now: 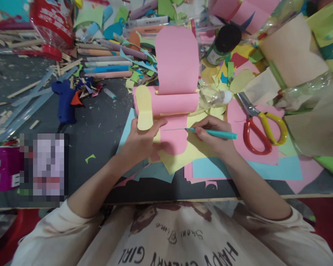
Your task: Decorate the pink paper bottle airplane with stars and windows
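A teal marker [219,133] is gripped in my right hand [212,136], its tip on a pink paper flap [174,138] at the end of a thin dark line. My left hand [144,138] holds the near left side of a pink paper craft [173,103], thumb and fingers around its edge. That craft has a rolled pink tube and a tall rounded pink panel [177,59] behind it. On its left end sits a pale yellow paper strip [144,107], bent in the middle. Yellow paper [170,164] lies beneath the flap.
Red-and-yellow scissors [256,127] lie right of my right hand, on pink and blue sheets. A blue glue gun [63,101] rests at left. Several markers [108,69], paper scraps, a dark-capped jar [223,44] and a red-labelled bottle [52,26] crowd the back.
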### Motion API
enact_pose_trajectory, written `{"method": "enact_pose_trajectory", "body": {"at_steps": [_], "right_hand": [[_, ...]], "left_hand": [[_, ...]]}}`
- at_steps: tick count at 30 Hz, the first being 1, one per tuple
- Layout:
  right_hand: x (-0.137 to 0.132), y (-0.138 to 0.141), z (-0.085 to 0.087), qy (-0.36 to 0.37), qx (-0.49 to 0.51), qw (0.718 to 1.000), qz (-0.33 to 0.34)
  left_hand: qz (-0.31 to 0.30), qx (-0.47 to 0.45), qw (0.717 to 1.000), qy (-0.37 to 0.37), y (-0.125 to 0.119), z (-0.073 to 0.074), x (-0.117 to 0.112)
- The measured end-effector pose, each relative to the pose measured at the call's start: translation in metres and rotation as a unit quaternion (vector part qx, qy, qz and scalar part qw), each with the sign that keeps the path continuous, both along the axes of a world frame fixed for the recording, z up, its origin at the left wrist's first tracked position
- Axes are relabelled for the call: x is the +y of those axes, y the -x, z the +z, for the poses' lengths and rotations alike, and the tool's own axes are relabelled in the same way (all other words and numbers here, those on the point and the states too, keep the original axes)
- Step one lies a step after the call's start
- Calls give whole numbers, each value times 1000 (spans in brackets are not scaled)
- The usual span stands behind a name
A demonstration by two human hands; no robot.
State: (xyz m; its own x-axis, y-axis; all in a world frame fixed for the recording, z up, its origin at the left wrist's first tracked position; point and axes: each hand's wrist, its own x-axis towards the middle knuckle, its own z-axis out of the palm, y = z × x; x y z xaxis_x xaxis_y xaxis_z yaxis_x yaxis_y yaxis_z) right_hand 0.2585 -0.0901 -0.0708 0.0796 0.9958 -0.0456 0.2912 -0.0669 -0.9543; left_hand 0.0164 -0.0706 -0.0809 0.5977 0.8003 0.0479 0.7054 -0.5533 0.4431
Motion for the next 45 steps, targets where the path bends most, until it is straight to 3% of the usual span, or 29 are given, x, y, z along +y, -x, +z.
{"method": "enact_pose_trajectory", "body": {"at_steps": [13,18,25,38,45], "right_hand": [[-3,3,3,-17,-13,1000,-19],[-8,9,6,-65,-11,998,10],[-15,12,10,-43,-44,997,52],[-22,18,5,-111,-126,981,101],[-26,18,3,-152,-148,961,179]], "left_hand": [[-5,22,1000,7,-2,4,1],[0,12,1000,9,-2,1,2],[-5,23,1000,11,-3,3,2],[0,19,1000,19,-3,3,3],[7,26,999,29,-5,4,2]]}}
